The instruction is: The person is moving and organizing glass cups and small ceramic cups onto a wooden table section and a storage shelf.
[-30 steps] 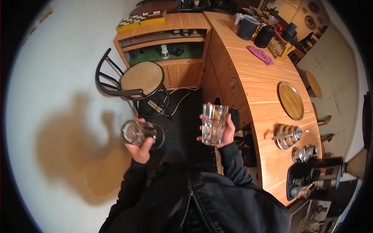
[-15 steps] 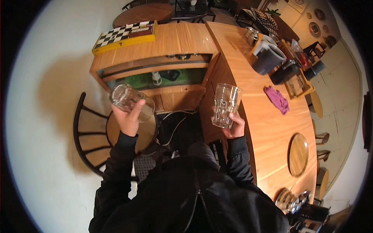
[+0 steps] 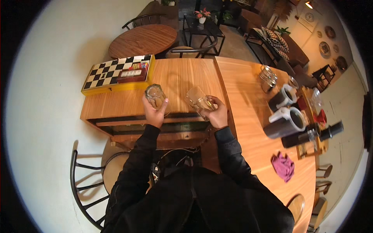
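Observation:
My left hand (image 3: 155,115) is closed around a clear drinking glass (image 3: 156,95), its base tipped up and away from me. A second clear glass (image 3: 197,98), tilted to the left, is gripped by my right hand (image 3: 216,112) near its lower right side. Both glasses are above the front part of the wooden cabinet top (image 3: 182,73), apart from each other. Whether either touches the wood I cannot tell. Left of the glasses lies a chessboard box (image 3: 116,73) with yellow sides and a small dark red box (image 3: 133,75) on top.
On the long wooden counter (image 3: 252,155) at right are dark pitchers with white rims (image 3: 285,124), a purple cloth (image 3: 283,167), a wooden tray (image 3: 297,207) and metal ware (image 3: 268,77). A black-framed chair (image 3: 77,188) stands at lower left. Beyond the cabinet is a round table (image 3: 143,40).
I have moved forward to the cabinet. Both hands have come closer together over its top, still holding the glasses. The right glass has gone from nearly upright to tilted.

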A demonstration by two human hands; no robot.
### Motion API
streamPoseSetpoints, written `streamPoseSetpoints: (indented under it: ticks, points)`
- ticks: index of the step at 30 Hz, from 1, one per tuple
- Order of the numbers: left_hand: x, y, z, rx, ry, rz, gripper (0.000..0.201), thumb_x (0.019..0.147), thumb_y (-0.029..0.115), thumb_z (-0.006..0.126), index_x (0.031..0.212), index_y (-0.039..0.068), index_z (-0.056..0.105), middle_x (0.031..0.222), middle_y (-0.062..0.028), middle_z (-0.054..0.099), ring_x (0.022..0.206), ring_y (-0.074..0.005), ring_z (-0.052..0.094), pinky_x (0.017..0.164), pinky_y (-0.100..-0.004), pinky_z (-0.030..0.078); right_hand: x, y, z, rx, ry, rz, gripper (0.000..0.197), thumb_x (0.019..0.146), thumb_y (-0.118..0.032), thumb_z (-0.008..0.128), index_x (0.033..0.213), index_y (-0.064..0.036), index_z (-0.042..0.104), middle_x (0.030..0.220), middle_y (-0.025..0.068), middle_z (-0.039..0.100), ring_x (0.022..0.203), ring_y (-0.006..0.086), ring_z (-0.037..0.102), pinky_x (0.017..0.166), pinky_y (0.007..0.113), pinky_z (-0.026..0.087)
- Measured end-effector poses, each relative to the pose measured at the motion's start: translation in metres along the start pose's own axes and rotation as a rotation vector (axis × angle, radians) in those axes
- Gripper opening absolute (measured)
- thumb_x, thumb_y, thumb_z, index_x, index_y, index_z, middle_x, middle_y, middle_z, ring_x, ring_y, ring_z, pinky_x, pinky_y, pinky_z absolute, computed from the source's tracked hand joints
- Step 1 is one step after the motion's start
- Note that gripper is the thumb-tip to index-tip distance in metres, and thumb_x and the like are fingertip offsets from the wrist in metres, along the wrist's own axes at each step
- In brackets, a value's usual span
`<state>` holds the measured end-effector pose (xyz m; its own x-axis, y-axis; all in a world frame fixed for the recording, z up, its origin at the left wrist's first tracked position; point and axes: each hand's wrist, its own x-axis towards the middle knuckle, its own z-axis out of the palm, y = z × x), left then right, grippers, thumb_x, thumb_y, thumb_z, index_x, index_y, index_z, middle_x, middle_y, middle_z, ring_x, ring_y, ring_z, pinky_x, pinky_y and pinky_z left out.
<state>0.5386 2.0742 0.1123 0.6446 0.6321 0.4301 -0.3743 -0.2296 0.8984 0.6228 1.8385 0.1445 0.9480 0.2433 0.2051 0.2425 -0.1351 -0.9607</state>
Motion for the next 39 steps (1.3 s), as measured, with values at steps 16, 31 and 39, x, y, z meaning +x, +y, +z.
streamPoseSetpoints:
  ticks: [16,31,39]
  points:
    - [0.138,-0.112,0.082,0.437,-0.043,-0.127,0.091,0.081,0.026,0.085,0.147,-0.002,0.029,0.140,-0.0221,0.045,0.134,-0.0346,0.041,0.114,-0.0440,0.032,0.168,0.024,0.042,-0.527,-0.087,-0.270,0.070,0.056,-0.015,0.088,0.121,-0.0073,0.061,0.100,0.0189,0.064,0.097,0.0346,0.067,0.084,0.043,0.056]
    - [0.253,-0.142,0.088,0.700,0.167,0.103,0.079,0.072,0.007,0.084,0.141,0.000,0.044,0.135,-0.0257,0.051,0.126,-0.0413,0.052,0.104,-0.0457,0.045,0.306,0.033,0.117,-0.439,-0.201,-0.270,0.096,0.056,-0.010,0.089,0.144,-0.0090,0.049,0.122,0.0229,0.062,0.112,0.0384,0.063,0.096,0.042,0.053]
    - [0.318,-0.146,0.069,0.769,-0.142,0.066,0.067,0.071,0.010,0.084,0.131,0.006,0.055,0.123,-0.0253,0.059,0.115,-0.0439,0.059,0.095,-0.0483,0.051,0.339,0.060,0.165,-0.195,-0.161,-0.371,0.093,0.064,-0.009,0.088,0.146,-0.0054,0.045,0.130,0.0205,0.063,0.118,0.0311,0.063,0.100,0.038,0.051]
